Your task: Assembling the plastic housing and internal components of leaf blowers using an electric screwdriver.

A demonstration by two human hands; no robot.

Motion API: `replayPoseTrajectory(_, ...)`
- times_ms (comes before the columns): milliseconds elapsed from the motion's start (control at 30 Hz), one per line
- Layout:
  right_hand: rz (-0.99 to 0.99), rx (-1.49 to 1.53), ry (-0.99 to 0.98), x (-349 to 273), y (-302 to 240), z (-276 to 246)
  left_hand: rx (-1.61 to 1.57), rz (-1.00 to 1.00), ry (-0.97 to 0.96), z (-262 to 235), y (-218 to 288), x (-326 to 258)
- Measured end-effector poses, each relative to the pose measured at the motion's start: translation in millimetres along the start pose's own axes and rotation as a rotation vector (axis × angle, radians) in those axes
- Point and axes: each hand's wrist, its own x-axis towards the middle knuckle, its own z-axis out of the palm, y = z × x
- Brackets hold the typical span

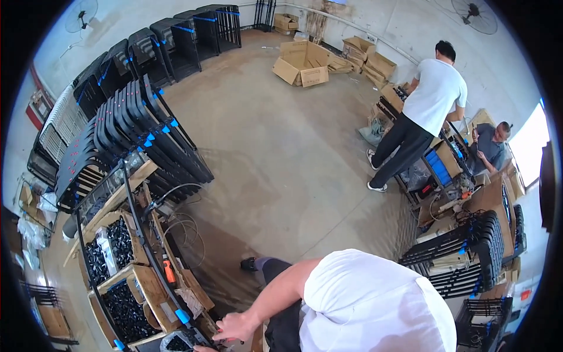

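At the lower edge my right hand (234, 326) is closed beside the end of a black tube frame (145, 237). A bit of red shows under its fingers, but I cannot make out what they grip. Only a sliver of my left hand (204, 348) appears, cut off by the picture's bottom, so its fingers are hidden. The frame lies slanting across wooden bins, with a blue piece (183, 317) on it near my right hand. Small black parts (124, 311) fill the bins. A clear bag (176, 340) of dark bits lies close to my hands.
An orange-handled tool (169, 271) lies by the bins. Stacked black chair frames (135, 117) stand behind them. An opened carton (302, 61) sits on the floor. To the right, a standing person (434, 97) and another person (489, 144) are at a bench; stacked black frames (469, 252) stand nearer.
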Motion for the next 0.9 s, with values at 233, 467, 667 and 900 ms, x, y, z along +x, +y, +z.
replayPoseTrajectory(233,0.321,1.378,-0.816,49,78,43,-0.072,-0.068,0.161,65,-67,46)
replayPoseTrajectory(467,-0.001,0.007,-0.546,52,48,8,-0.133,-0.004,0.299,59,-37,25)
replayPoseTrajectory(667,0.084,0.153,-0.782,62,62,9,-0.140,-0.100,0.308,48,-25,21)
replayPoseTrajectory(900,0.209,0.252,-1.007,36,106,-77,-0.088,-0.148,0.282,47,-18,21)
